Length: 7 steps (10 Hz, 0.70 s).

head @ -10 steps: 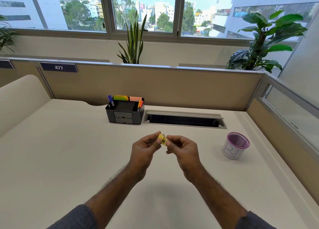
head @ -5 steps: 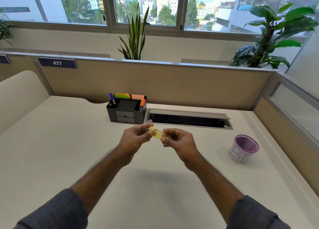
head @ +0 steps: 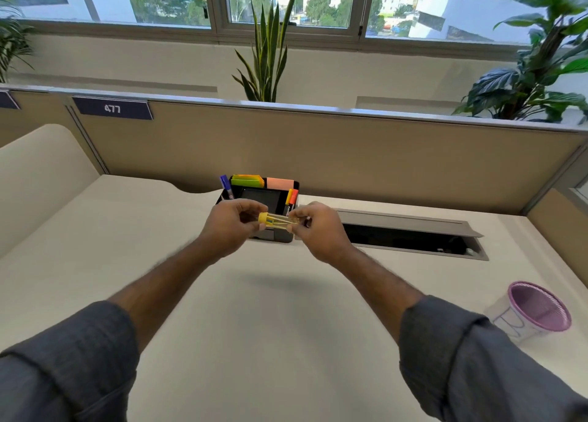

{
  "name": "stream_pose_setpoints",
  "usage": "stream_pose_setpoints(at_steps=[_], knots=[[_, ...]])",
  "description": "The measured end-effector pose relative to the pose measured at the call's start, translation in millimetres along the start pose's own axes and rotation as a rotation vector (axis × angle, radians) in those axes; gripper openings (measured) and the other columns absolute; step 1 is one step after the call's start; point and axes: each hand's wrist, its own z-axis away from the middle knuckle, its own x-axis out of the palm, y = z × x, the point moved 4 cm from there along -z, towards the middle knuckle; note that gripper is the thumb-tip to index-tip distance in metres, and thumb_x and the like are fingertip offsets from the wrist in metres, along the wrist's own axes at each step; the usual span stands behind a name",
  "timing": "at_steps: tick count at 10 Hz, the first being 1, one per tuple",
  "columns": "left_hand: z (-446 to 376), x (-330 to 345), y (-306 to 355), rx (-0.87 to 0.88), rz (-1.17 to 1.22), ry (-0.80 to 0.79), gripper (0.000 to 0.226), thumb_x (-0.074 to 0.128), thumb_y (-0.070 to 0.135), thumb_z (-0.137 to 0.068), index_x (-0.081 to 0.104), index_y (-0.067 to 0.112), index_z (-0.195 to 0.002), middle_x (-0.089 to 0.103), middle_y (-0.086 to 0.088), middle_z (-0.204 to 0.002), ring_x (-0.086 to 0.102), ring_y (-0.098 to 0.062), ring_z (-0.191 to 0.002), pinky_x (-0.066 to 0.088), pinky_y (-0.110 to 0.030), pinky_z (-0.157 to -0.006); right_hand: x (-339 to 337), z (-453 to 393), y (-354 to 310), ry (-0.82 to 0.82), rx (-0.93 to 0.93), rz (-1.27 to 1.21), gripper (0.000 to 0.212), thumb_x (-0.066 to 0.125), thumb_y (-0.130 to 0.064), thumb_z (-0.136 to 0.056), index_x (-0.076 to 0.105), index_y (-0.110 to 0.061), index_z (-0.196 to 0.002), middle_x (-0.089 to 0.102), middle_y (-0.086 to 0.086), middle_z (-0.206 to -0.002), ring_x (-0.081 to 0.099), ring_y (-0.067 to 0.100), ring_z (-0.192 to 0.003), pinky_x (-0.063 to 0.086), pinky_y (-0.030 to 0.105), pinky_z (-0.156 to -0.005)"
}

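A small clear tube with a yellow cap (head: 276, 220) is held level in the air between both hands, above the desk and in front of the black organizer (head: 258, 198). My left hand (head: 234, 225) pinches the yellow-capped end. My right hand (head: 319, 230) pinches the clear end. The tube's contents are too small to make out. The hands hide the lower front of the organizer.
The black organizer holds markers and sticky notes. An open cable tray (head: 410, 238) is set into the cream desk (head: 254, 326) at the right. A purple mesh cup (head: 536, 308) stands at the right. Beige partitions (head: 350, 154) wall the desk at back and right.
Both hands have moved forward and up with the tube, from mid-desk to just in front of the organizer. The tube now lies more level and shows more of its length.
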Motion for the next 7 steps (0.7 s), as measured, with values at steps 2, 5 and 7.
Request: stream_pose_setpoints(at_steps=[2,5,7], knots=[[-62,-7,-41,0.019,-0.129,0.089,0.035,0.078,0.004,-0.08,0.073,0.009,-0.114,0.075,-0.005,-0.104,0.065,-0.012,-0.086,0.052,-0.022,-0.083,55,-61,12,0.022,0.013,0.157,0.024,0.072,-0.01,-0.084,0.073,-0.009,-0.109,0.072,0.007,-0.1,0.061,0.017,-0.084,0.053,0.027,-0.072],[-103,4,-95,-0.042,-0.33,0.125,0.027,0.07,0.016,-0.089,0.071,0.028,-0.113,0.076,0.003,-0.105,0.063,-0.023,-0.104,0.035,-0.038,-0.086,97,-102,33,-0.044,0.067,0.275,0.024,0.066,-0.013,-0.089,0.072,-0.014,-0.111,0.066,0.003,-0.104,0.058,0.023,-0.097,0.053,0.039,-0.084],[-99,2,-94,0.024,-0.407,0.044,0.047,0.07,0.01,-0.087,0.061,0.027,-0.129,0.072,-0.002,-0.119,0.061,-0.028,-0.115,0.042,-0.045,-0.102,97,-95,28,-0.097,0.051,0.291,0.028,0.069,-0.018,-0.085,0.069,-0.016,-0.113,0.058,-0.003,-0.095,0.052,0.022,-0.097,0.052,0.042,-0.084]])
